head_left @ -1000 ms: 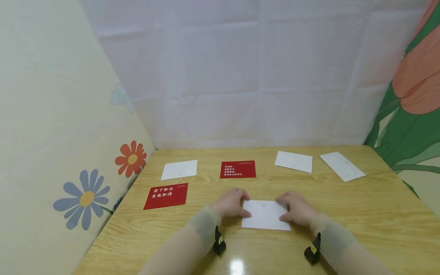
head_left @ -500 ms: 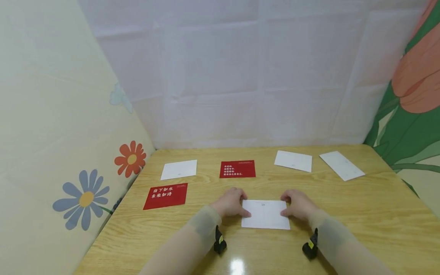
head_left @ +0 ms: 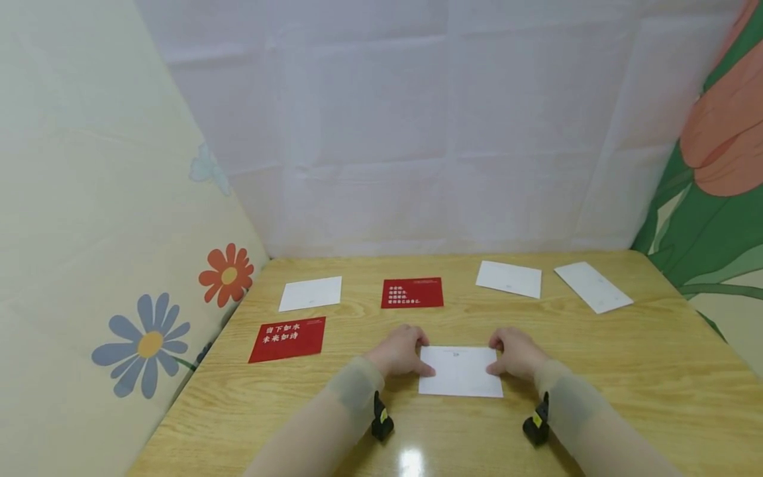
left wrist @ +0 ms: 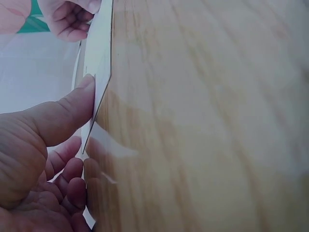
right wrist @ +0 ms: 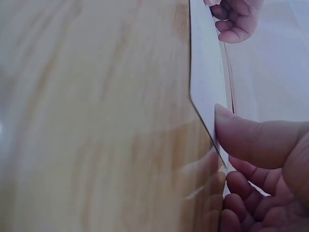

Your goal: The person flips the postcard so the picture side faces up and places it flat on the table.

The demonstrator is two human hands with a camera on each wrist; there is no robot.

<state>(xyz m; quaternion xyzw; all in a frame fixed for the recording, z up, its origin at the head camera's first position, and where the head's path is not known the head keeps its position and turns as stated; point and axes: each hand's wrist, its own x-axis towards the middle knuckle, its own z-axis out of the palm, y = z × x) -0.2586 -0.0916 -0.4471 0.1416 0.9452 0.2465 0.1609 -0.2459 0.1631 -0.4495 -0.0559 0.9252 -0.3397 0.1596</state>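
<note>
White card (head_left: 460, 379) at near middle of the surface (head_left: 632, 384). Left hand (head_left: 399, 352) and right hand (head_left: 518, 354) pinch its left and right edges, thumbs on top, fingers curled. Probably light, thin, bendable; could crease if squeezed inward, so hold lightly mid-edge. Surface: glossy wood grain, likely slippery. Red card (head_left: 289, 348) at left: flat rectangle, white print.

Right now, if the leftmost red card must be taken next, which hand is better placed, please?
Probably the left hand: it is nearer to that red card. The right hand is farther, beyond the white card. Both hands hold this card, so the left would likely need to let go first.
</note>
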